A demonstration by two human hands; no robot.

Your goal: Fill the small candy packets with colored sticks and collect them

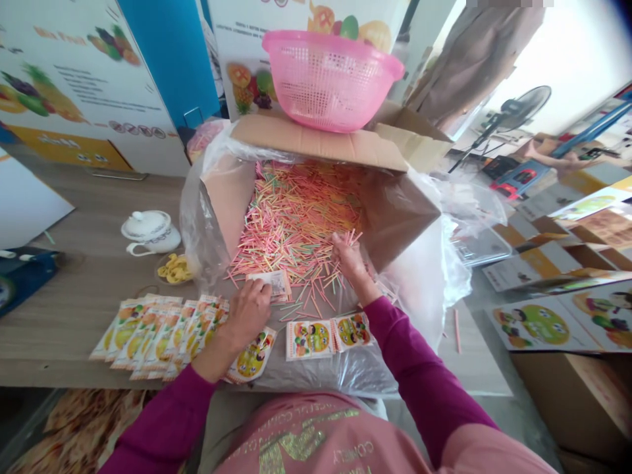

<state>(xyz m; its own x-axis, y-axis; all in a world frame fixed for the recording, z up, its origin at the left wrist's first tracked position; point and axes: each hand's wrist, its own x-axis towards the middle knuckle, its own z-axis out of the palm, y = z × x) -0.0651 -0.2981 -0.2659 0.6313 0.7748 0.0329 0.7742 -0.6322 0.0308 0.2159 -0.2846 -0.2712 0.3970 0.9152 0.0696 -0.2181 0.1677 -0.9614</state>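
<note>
A cardboard box lined with clear plastic (316, 146) holds a large heap of thin pink, yellow and green sticks (296, 217). My right hand (348, 257) reaches over the heap, its fingers pinching a small bunch of sticks. My left hand (249, 313) is at the box's near side, holding a small pale packet (267, 285) by its edge. Printed sachets with cartoon figures lie in an overlapping row (158, 334) left of my left hand. Two more sachets (310, 340) lie on the plastic between my hands, and another (253, 355) lies just below my left wrist.
A pink plastic basket (328, 80) sits on the far box flap. A white lidded pot (151, 232) and a dish of yellow pieces (174, 268) stand on the wooden table (89, 204). Printed flattened cartons (543, 316) are on the right, and a standing person (474, 59) is by a fan (513, 112).
</note>
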